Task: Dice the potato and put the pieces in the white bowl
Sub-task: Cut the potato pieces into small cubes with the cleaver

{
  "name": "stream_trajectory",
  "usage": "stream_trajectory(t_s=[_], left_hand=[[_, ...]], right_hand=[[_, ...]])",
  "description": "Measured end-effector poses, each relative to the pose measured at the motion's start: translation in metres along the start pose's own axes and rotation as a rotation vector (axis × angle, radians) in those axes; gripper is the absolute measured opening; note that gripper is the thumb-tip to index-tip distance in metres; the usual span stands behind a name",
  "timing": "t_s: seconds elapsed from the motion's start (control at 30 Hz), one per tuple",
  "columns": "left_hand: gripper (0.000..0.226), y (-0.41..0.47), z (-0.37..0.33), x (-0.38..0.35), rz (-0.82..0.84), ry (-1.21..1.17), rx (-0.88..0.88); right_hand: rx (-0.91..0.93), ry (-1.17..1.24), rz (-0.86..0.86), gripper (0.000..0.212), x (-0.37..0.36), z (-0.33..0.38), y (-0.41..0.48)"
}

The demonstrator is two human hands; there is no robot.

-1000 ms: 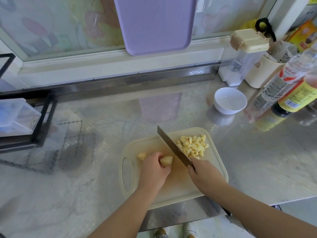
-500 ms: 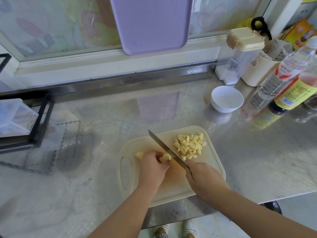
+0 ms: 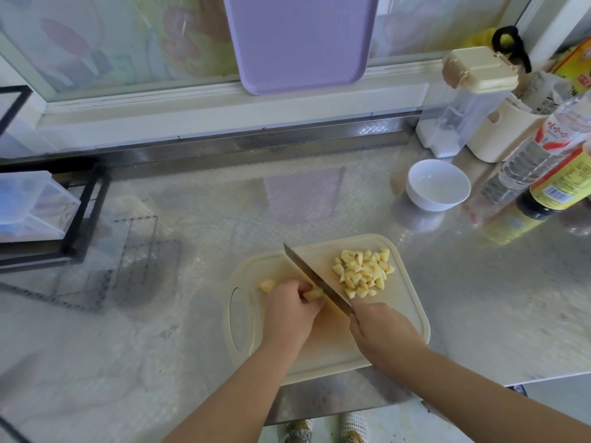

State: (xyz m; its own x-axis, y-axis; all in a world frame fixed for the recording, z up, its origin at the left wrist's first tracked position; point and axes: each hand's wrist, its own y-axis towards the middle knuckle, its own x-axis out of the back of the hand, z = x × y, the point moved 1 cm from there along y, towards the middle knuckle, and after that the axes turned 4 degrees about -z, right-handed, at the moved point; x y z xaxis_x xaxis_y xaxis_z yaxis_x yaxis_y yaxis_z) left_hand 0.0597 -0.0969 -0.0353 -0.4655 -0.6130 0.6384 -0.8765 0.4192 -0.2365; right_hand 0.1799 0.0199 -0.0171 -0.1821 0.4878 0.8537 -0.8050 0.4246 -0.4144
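A cream cutting board (image 3: 406, 318) lies at the counter's front edge. On its far right part sits a heap of diced potato (image 3: 363, 272). My left hand (image 3: 291, 311) grips a potato piece (image 3: 314, 294) on the board. My right hand (image 3: 380, 334) holds a knife (image 3: 315, 278) by the handle, its blade slanting left and away, lying against that piece. A second potato chunk (image 3: 267, 285) lies just left of my left hand. The white bowl (image 3: 437, 184) stands empty at the back right.
Bottles (image 3: 553, 177), a cream-lidded dispenser (image 3: 463, 100) and a cream holder (image 3: 499, 132) crowd the right rear corner. A black rack (image 3: 80, 212) with clear boxes stands at the left. A purple board (image 3: 300, 39) leans on the window ledge.
The knife blade has come left and down from mid-board to lie against the piece my left hand holds. The diced heap has not moved.
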Motion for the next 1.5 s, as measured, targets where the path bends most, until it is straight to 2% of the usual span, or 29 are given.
stream_trajectory(t_s=[0.23,0.4,0.57,0.6,0.67,0.73,0.77,0.83,0.87,0.93,1.27,1.37,1.5], left_hand=[[0.03,0.0,0.002,0.003,0.011,0.0,-0.002],[0.03,-0.002,-0.001,0.003,0.053,0.077,-0.084],[0.032,-0.004,-0.001,0.01,0.101,0.159,-0.153],[0.031,-0.006,-0.003,0.015,0.059,0.163,-0.163],[0.027,-0.009,-0.015,0.032,-0.153,0.086,-0.226],[0.026,-0.008,-0.031,0.049,-0.32,-0.007,-0.365],[0.026,-0.003,-0.038,0.053,-0.292,0.015,-0.446],[0.027,0.007,-0.053,0.05,-0.061,0.187,-0.563],[0.027,0.011,-0.059,0.045,0.071,0.289,-0.569],[0.027,0.017,-0.066,0.035,0.224,0.427,-0.557],[0.035,0.036,-0.076,-0.001,0.433,0.615,-0.561],[0.035,0.038,-0.079,0.007,0.361,0.511,-0.553],[0.029,0.039,-0.072,0.038,0.083,0.15,-0.459]], right_hand=[[-0.048,-0.028,0.055,0.02,-0.009,0.004,0.008],[-0.129,0.171,-0.039,0.017,-0.004,-0.007,0.013],[-0.021,0.039,-0.099,0.023,0.011,-0.021,0.002],[0.012,-0.001,-0.12,0.024,0.015,-0.023,0.0],[0.055,-0.065,-0.154,0.025,0.024,-0.024,-0.004],[0.089,-0.106,-0.162,0.025,0.031,-0.025,-0.007],[0.101,-0.13,-0.164,0.024,0.033,-0.026,-0.008],[0.11,-0.17,-0.161,0.022,0.037,-0.029,-0.009],[0.112,-0.19,-0.161,0.022,0.038,-0.031,-0.01],[0.125,-0.232,-0.165,0.02,0.038,-0.034,-0.011],[0.159,-0.409,-0.155,0.015,0.04,-0.033,-0.014],[0.132,-0.331,-0.133,0.018,0.042,-0.034,-0.013],[0.044,-0.099,-0.084,0.027,0.041,-0.035,-0.009]])
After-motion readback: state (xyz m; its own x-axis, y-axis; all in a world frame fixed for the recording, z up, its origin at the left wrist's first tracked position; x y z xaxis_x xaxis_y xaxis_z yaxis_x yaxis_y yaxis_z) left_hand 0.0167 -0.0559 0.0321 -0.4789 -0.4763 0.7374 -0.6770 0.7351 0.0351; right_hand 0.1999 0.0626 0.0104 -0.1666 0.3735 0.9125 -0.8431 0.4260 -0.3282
